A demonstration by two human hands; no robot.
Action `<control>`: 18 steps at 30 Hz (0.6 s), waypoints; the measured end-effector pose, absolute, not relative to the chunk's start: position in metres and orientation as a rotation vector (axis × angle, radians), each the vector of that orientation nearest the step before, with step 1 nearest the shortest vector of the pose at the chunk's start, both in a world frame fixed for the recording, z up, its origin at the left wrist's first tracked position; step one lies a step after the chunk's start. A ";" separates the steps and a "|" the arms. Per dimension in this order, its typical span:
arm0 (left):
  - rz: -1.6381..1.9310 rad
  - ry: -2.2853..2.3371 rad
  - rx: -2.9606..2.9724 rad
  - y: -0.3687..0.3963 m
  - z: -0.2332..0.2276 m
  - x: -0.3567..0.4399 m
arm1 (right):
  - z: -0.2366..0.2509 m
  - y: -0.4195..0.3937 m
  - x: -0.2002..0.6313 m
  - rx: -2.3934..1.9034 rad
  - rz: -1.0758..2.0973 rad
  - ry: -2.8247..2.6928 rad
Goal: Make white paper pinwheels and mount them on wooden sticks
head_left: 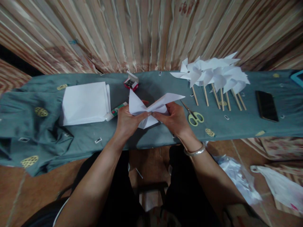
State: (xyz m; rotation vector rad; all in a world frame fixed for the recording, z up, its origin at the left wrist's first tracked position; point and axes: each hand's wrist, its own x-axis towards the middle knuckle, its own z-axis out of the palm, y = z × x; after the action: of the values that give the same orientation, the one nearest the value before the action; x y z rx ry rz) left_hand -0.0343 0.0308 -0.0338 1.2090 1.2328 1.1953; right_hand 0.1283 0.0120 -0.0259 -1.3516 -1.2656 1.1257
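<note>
Paper (pixel 151 108), folded into points, sits at tabletop (pixel 153 138) centre, where I pinch it with both grips: left hand (pixel 126 121) at nine o'clock, right hand (pixel 175 119) at three. Scissors (pixel 194 116) lie just beyond.

Pinwheels on sticks (pixel 213 77): you have about seven
Scissors (pixel 194 116): one pair
Glue sticks (pixel 117 110): one
Phones (pixel 266 105): one
Paper stacks (pixel 84 102): one
Small boxes (pixel 131 83): one
Folded paper (pixel 151 108) you hold: one

A striped, pleated curtain (pixel 146 31) covered the wall behind 1 long table draped in grey-green cloth (pixel 35 126). Brown floor (pixel 14 192) below; lighting was dim.
</note>
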 end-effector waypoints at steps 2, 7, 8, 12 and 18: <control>1.200 1.239 1.222 0.031 -0.035 -0.034 | -0.026 0.012 0.128 -1.370 1.106 -1.284; 1.200 1.230 1.211 0.032 -0.036 -0.035 | -0.025 0.011 0.126 -1.407 1.062 -1.312; 1.196 1.231 1.206 0.032 -0.036 -0.035 | -0.025 0.011 0.126 -1.408 1.062 -1.309; 1.189 1.253 1.214 0.032 -0.036 -0.035 | -0.025 0.011 0.125 -1.407 1.061 -1.302; 1.194 1.254 1.243 0.032 -0.035 -0.035 | -0.025 0.010 0.125 -1.424 1.056 -1.309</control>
State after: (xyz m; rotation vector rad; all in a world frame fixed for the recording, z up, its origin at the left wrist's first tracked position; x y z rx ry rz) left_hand -0.0352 0.0318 -0.0345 1.2430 1.2537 1.1938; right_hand 0.1246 0.0103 -0.0250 -1.4237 -1.3094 1.0561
